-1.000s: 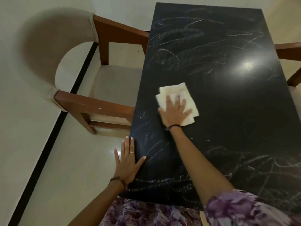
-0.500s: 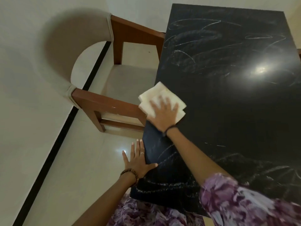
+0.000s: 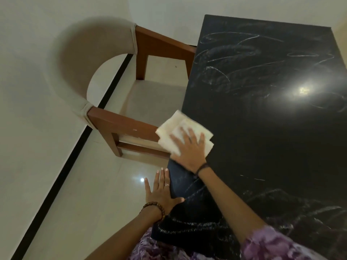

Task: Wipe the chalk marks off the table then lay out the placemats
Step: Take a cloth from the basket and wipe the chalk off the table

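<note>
A black table point(image 3: 272, 139) carries white chalk marks point(image 3: 223, 72) at its far end and more scribbles along its near edge. A folded cream cloth point(image 3: 174, 128) lies at the table's left edge, partly hanging over it. My right hand point(image 3: 189, 149) presses flat on the cloth with fingers spread. My left hand point(image 3: 161, 192) rests flat and open on the table's near left edge, holding nothing. No placemats are in view.
A wooden armchair point(image 3: 120, 124) with a beige padded back stands against the table's left side, its armrest just under the cloth. A glossy tiled floor point(image 3: 84, 194) with a black border strip lies to the left.
My right hand has slid the cloth leftward, from the tabletop's middle-left to its left edge. The left hand has stayed put on the near left edge.
</note>
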